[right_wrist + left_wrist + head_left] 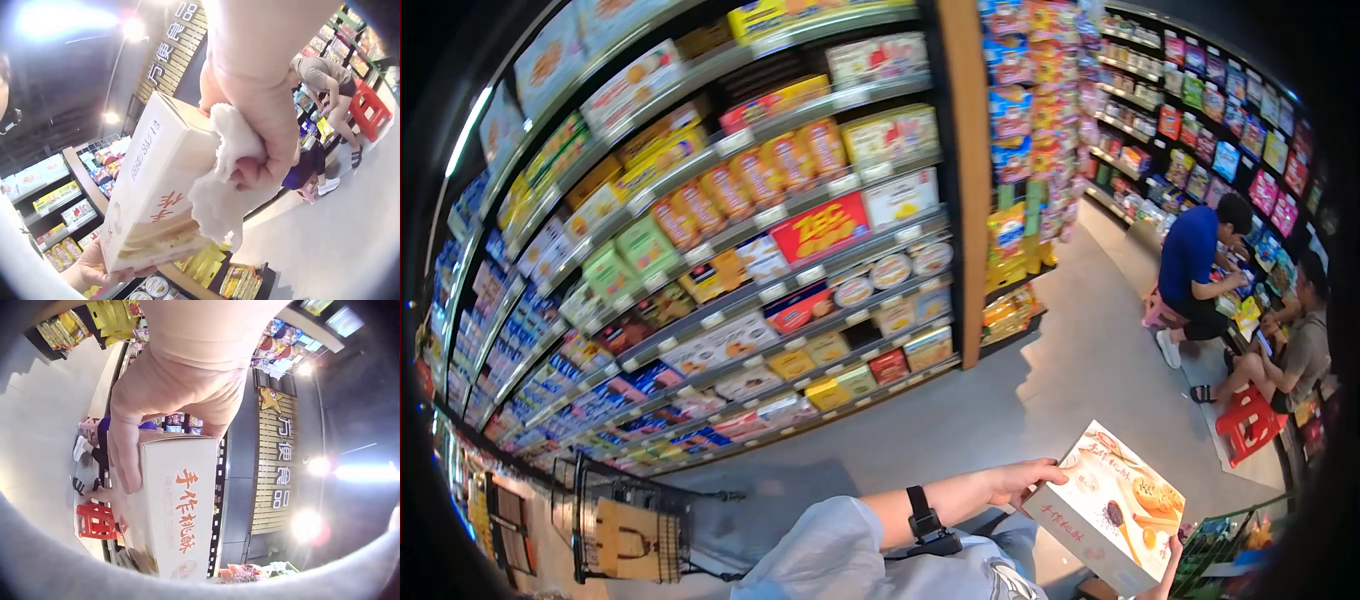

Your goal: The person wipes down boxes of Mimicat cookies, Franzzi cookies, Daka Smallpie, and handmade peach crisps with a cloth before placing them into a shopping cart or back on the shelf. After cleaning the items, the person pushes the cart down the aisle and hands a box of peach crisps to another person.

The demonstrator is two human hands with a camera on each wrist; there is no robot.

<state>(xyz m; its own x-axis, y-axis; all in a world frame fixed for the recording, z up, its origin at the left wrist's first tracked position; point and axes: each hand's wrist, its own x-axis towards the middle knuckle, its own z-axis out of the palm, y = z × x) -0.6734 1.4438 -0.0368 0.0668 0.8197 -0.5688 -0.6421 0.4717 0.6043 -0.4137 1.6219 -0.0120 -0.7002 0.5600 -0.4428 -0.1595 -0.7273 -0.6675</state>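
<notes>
A white pastry box (1110,505) with pictures of cookies and red Chinese lettering is held in front of the body, tilted. My left hand (1025,482) grips one end of it, thumb on the top face. In the left wrist view, that hand's fingers (128,453) bend over the box edge. My right hand (256,94) is at the opposite end of the box, with crumpled white tissue (219,194) bunched in its fingers. Most of this hand is hidden behind the box in the head view, where its fingers show at the lower right corner.
Tall shelves of boxed snacks (820,230) stand to the left, beside a shopping cart (635,535) with a brown bag. Bagged snacks (1010,90) hang at the shelf end. Two people sit at right by more shelves, one on a red stool (1250,425). Grey floor (1090,330) lies between.
</notes>
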